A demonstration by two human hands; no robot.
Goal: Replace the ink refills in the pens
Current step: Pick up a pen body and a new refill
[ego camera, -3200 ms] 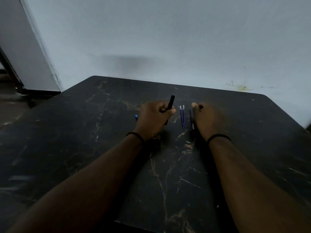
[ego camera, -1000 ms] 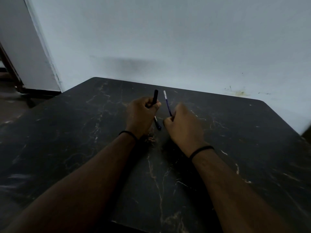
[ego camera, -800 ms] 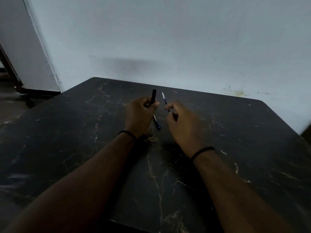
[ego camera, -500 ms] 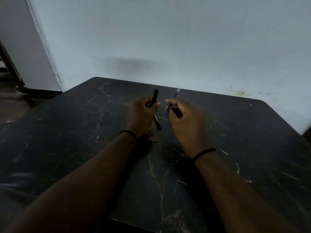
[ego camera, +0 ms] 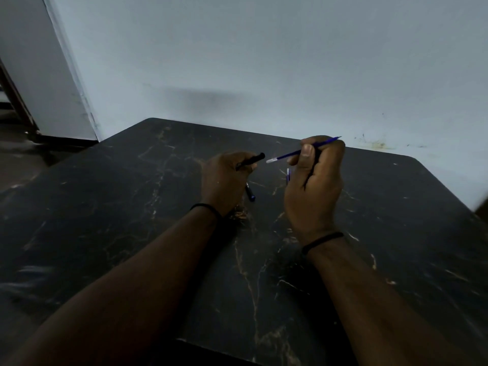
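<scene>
We've got our left hand (ego camera: 224, 180) curled around the black pen barrel (ego camera: 250, 161), its open end pointing right. Our right hand (ego camera: 313, 186) pinches the blue refill (ego camera: 289, 155) between thumb and fingers, held nearly level above the dark marble table (ego camera: 132, 207), its white end just short of the barrel's mouth. Another refill (ego camera: 287, 175) lies on the table, peeking out beside that hand.

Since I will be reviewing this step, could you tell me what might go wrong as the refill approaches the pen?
The blue refill sits slightly off line with the black pen barrel, so it may miss the opening or bend. The right hand grips it far from its pale end, which could wobble.
</scene>
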